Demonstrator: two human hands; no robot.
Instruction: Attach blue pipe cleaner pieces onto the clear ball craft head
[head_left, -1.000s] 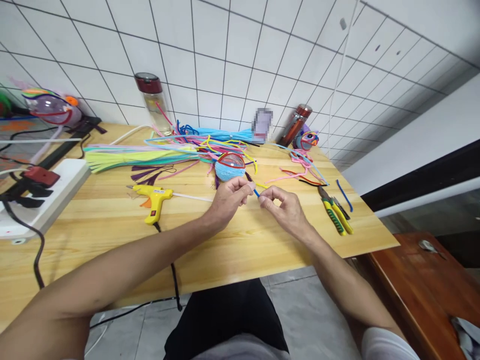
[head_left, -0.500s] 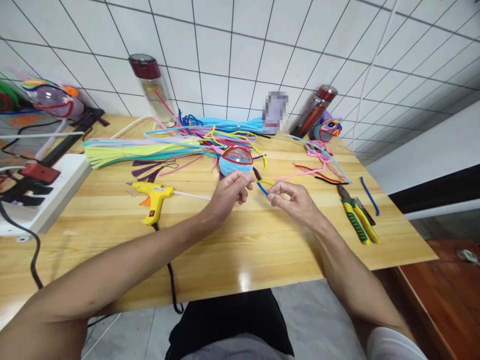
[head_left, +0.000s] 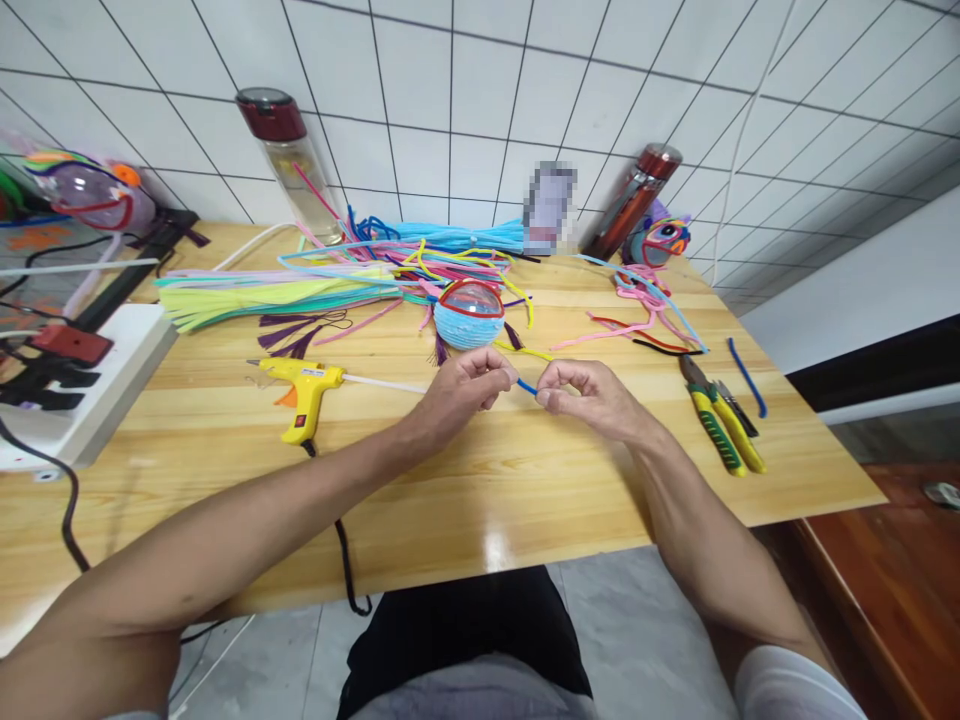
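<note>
A short blue pipe cleaner (head_left: pixel 527 386) spans the gap between my two hands. My left hand (head_left: pixel 480 380) pinches one end, and my right hand (head_left: pixel 574 388) pinches the other. Just beyond them sits a round ball (head_left: pixel 469 325) wrapped in light blue pipe cleaner, with a clear window edged in red. A purple tassel (head_left: pixel 513 336) lies at its right side. Behind my fingers a yellow pipe cleaner (head_left: pixel 534 352) rests on the wooden table (head_left: pixel 450 500).
A yellow glue gun (head_left: pixel 304 385) lies left of my hands, its cord running off the front edge. Green-yellow pliers (head_left: pixel 720 420) and a blue pipe cleaner (head_left: pixel 747 376) lie to the right. Bundled pipe cleaners (head_left: pixel 277 295) and two bottles (head_left: pixel 292 170) stretch along the back.
Both hands have come slightly closer together, and the blue pipe cleaner's end is now between my left fingers. The hands sit a little lower relative to the ball, which is more exposed.
</note>
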